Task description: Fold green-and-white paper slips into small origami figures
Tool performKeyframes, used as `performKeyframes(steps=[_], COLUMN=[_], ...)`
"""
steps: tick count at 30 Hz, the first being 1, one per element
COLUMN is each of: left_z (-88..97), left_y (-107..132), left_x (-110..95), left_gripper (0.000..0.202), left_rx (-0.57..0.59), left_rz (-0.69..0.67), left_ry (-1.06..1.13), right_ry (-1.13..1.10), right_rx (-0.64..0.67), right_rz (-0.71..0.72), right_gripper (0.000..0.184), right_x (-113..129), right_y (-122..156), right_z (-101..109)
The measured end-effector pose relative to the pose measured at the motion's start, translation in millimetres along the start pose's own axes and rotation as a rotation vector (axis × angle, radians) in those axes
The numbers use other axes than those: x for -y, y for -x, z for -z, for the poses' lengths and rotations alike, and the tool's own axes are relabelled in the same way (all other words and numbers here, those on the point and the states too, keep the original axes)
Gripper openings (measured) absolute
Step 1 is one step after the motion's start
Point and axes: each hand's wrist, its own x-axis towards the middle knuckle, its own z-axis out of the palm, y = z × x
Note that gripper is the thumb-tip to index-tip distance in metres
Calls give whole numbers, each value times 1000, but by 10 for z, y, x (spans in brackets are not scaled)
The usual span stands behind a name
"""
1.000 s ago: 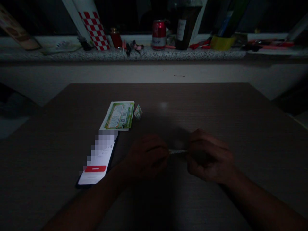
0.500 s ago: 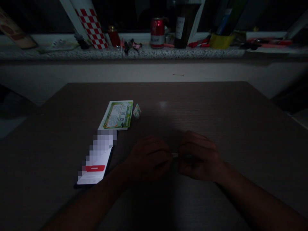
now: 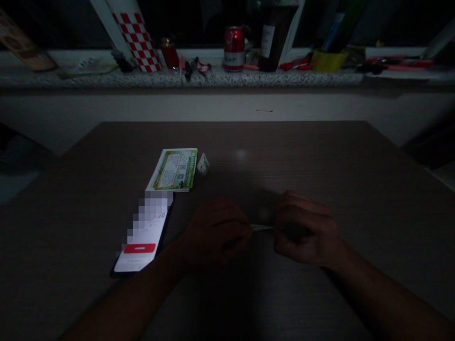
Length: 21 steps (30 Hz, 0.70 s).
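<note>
A thin pale strip (image 3: pixel 262 228), which looks like folded paper, spans the gap between my hands, low over the table. My left hand (image 3: pixel 218 232) pinches its left end; my right hand (image 3: pixel 307 229), fingers curled, closes on the right end. Both ends are hidden in the fingers, and the dim light blurs detail. Beyond the left hand lies a green and white printed paper stack or booklet (image 3: pixel 176 169). Beside its right edge is a small folded paper piece (image 3: pixel 203 166) with a green print. Left of my left forearm lies a phone (image 3: pixel 142 258) with a lit screen.
The dark wood-grain table (image 3: pixel 320 156) reaches a low wall. Above it, a speckled stone sill (image 3: pixel 213 81) carries a red can (image 3: pixel 233 49), a red-and-white checkered cylinder (image 3: pixel 138 40), a dark labelled container (image 3: pixel 272 42), a yellow holder (image 3: pixel 329 61) and several small items.
My right hand has moved to the right, away from my left hand. More of the pale strip now shows between them. The left hand stays nearly in place.
</note>
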Motion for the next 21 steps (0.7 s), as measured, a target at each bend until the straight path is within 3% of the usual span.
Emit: performKeyframes(steps=[9, 15, 21], left_z=[30, 64, -54], left_y=[-7, 40, 30], left_x=[-10, 70, 14], left_gripper=[6, 7, 7], left_rx=[-14, -29, 4], left_rz=[6, 51, 66], left_ry=[-2, 48, 80], right_ry=[9, 7, -6], right_rx=[13, -63, 28], right_rz=[-22, -65, 30], right_gripper=[15, 16, 23], right_x=[5, -57, 10], right_y=[-3, 36, 14], right_z=[88, 197, 4])
